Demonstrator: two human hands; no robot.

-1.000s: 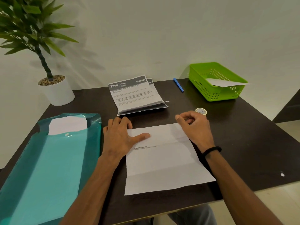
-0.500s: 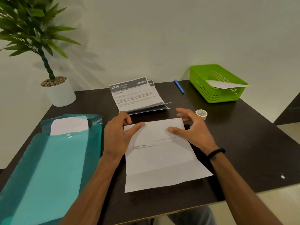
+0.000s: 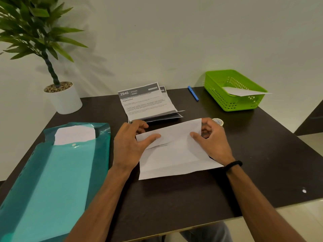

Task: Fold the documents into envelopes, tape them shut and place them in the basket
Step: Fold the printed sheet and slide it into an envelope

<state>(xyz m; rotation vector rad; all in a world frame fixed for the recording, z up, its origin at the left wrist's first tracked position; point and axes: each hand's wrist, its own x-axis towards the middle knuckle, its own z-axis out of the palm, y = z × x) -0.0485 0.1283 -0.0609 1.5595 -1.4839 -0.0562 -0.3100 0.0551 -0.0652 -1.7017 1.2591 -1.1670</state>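
Half the tape roll (image 3: 218,121) hidden behind the right hand (image 3: 212,141).

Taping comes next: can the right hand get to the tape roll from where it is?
Probably yes: the tape roll sits just beyond the right hand, nothing between them, but that hand would first have to release the paper.

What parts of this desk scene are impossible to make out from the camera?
Head view only:
- tape roll: mostly behind the right hand.
- printed stack: small text too blurred to read.
- teal folder: cut off by the left edge.
- basket: the paper hides its floor.
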